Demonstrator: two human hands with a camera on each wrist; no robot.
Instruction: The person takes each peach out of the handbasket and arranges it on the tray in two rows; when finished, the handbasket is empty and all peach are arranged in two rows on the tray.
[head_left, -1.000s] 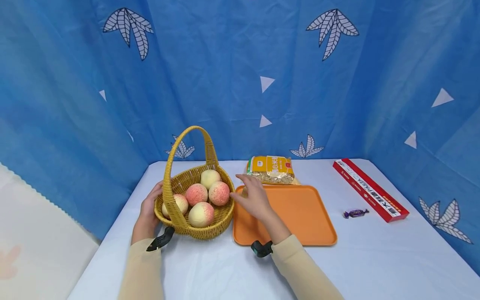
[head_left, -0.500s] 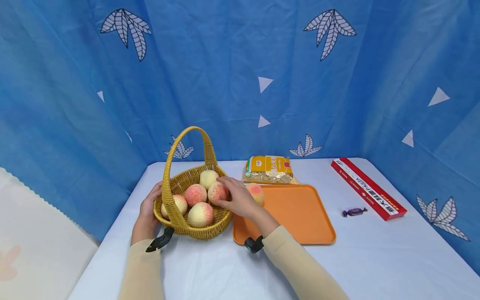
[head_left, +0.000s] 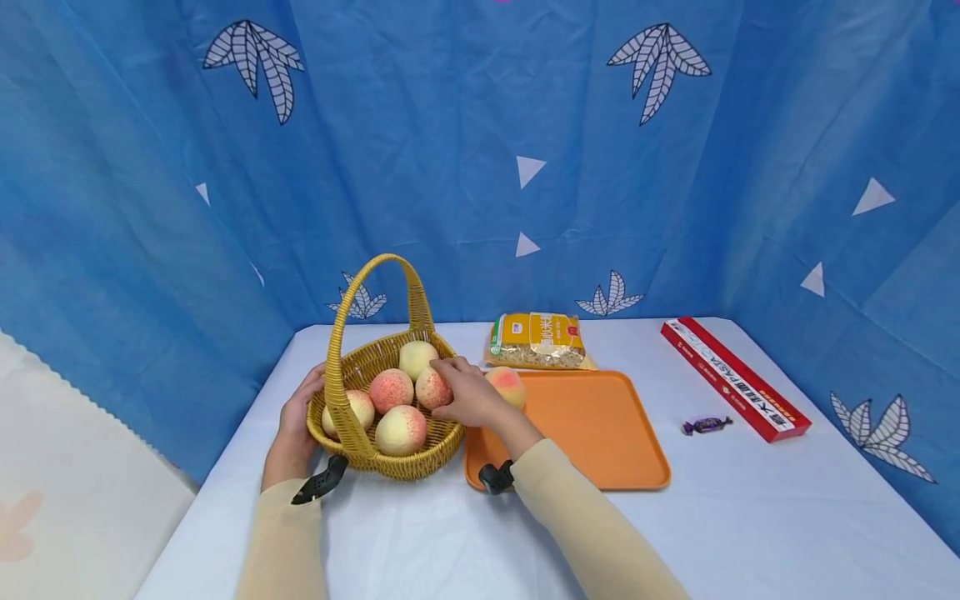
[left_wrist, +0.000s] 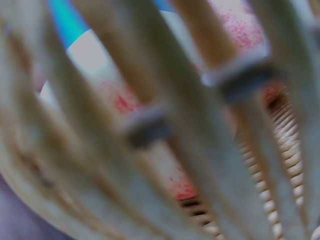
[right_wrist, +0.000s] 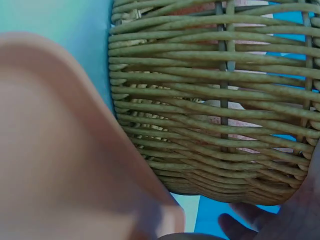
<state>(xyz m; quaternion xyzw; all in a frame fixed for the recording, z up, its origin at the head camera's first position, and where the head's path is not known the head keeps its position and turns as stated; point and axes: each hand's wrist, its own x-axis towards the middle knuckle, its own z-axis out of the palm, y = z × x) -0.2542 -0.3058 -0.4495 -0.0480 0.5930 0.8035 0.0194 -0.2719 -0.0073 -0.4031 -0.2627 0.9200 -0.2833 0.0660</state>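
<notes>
Yellow wicker basket [head_left: 405,468] first, head view: it's upright on the white counter [head_left: 420,542], and its handle [head_left: 336,350] arches from the near rim to the far one, far end angled to the right. The body looks roundish from up here, so I wouldn't swear to a long axis. Five peaches inside. The right hand [head_left: 472,396] comes over the basket's right rim with thumb and fingers curled round the rightmost peach [head_left: 431,388], which sits inside against that rim. Being round, it has no clear long axis, but its redder side faces right. The left hand [head_left: 296,412] is on the basket's left rim; can't tell if it's really gripping. Just right of the basket is an orange tray [head_left: 592,433], with a loose peach [head_left: 507,386] at its far left corner. Yellow grain bag [head_left: 537,337] is behind and right of the basket. Well off to its right: a purple candy [head_left: 707,426] and a red pasta box [head_left: 735,379], long axis slanting from far left to near right.

Left wrist cam: blurry basket slats, reddish peach bits through the gaps.

Right wrist cam: basket weave beside the tray, part of a hand lower right, too cropped to read its grip.
</notes>
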